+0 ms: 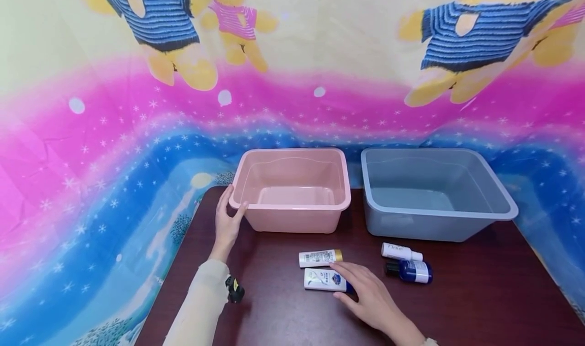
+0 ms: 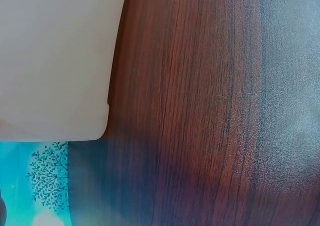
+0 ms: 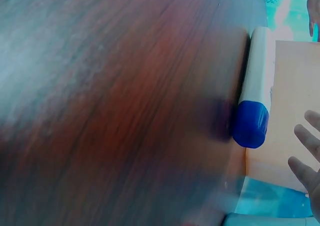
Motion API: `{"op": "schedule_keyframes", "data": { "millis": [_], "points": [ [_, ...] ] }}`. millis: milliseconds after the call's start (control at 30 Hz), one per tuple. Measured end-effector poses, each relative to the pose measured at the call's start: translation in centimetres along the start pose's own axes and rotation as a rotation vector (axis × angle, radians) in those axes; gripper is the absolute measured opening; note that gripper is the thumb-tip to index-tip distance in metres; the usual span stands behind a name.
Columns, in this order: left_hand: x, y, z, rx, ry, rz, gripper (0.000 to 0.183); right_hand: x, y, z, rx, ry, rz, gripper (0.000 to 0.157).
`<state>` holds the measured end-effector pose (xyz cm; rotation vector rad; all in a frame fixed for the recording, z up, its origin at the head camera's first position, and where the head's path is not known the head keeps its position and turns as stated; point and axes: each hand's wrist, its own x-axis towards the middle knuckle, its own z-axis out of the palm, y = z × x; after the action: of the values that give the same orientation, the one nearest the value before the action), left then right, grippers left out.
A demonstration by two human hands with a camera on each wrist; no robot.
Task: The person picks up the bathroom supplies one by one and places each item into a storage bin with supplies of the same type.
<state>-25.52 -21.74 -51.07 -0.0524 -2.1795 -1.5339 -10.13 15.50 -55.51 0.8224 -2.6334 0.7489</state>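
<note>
My left hand (image 1: pixel 227 228) rests at the front left corner of a pink plastic basin (image 1: pixel 297 219), thumb on the rim and fingers along the outer side. In the left wrist view the basin's pale wall (image 2: pixel 55 60) fills the upper left. My right hand (image 1: pixel 367 295) hovers with spread fingers by the blue-capped end of a white bottle (image 1: pixel 323 280), which lies on the table. The right wrist view shows those fingers (image 3: pixel 304 171) apart from the bottle's blue cap (image 3: pixel 251 126). Just behind this bottle lies a white tube with a gold cap (image 1: pixel 319 257).
A grey-blue plastic basin (image 1: pixel 441 226) stands right of the pink one. In front of it lie a white bottle (image 1: pixel 396 251) and a dark blue bottle with a black cap (image 1: pixel 416 272). The dark wooden table (image 1: pixel 274 315) meets a printed cloth backdrop (image 1: pixel 320 102).
</note>
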Motion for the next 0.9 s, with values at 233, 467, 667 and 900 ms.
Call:
{"op": "schedule_keyframes", "data": {
  "millis": [233, 467, 667, 900],
  "points": [
    [0.0, -0.1, 0.2, 0.034, 0.008, 0.000, 0.065, 0.3, 0.0, 0.9, 0.012, -0.004, 0.019, 0.067],
    [0.0, -0.2, 0.1, 0.030, 0.017, 0.004, 0.064, 0.8, 0.0, 1.7, 0.034, -0.001, 0.035, 0.062],
    [-0.1, 0.0, 0.1, 0.006, 0.007, -0.005, 0.065, 1.1, 0.1, 2.2, 0.061, -0.038, 0.055, 0.059],
    [0.0, -0.1, 0.1, -0.049, -0.007, -0.004, 0.065, 1.6, 0.3, 2.5, 0.073, -0.061, 0.060, 0.058]
  ]
}}
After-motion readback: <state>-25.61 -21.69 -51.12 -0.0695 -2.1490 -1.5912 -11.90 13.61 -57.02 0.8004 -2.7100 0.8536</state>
